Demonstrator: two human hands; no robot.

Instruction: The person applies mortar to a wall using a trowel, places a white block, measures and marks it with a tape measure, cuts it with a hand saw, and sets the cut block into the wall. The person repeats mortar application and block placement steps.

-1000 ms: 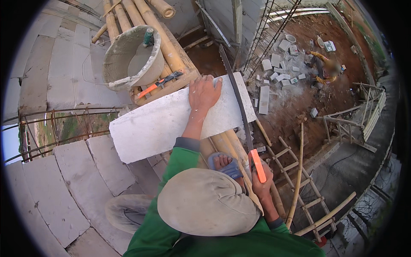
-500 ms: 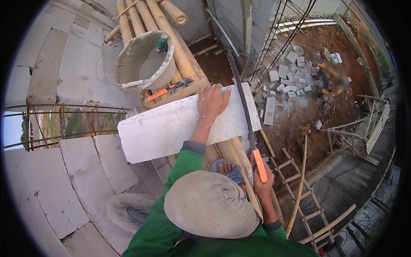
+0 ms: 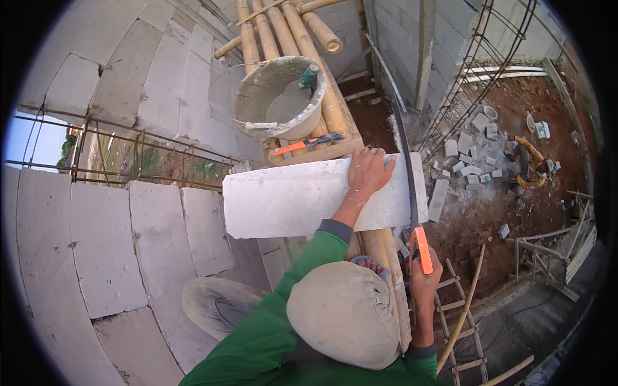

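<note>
My left hand [image 3: 367, 174] lies on a long white block [image 3: 283, 199], fingers spread and their tips at its far edge. The block rests across bamboo poles and planks. My right hand [image 3: 425, 283] is closed on the orange handle of a hand saw [image 3: 422, 251], whose long dark blade crosses the block near its right end. Just beyond the block, a mortar-coated bucket [image 3: 244, 119] holds grey liquid and a green-handled tool [image 3: 309, 76]. An orange-handled tool [image 3: 290, 147] lies beside the bucket on the bamboo platform [image 3: 347, 156].
A pale block wall [image 3: 103, 244] is on the left, with rebar [image 3: 161, 154] in a gap. Down on the right, a person [image 3: 531, 167] works among scattered blocks on dirt. A bamboo ladder [image 3: 467, 328], rebar column [image 3: 470, 77] and timber frame [image 3: 560, 251] also stand there.
The view has swung, so block, bucket, hands and background all appear farther right in the picture. The saw stays across the block's right end, my right hand on it.
</note>
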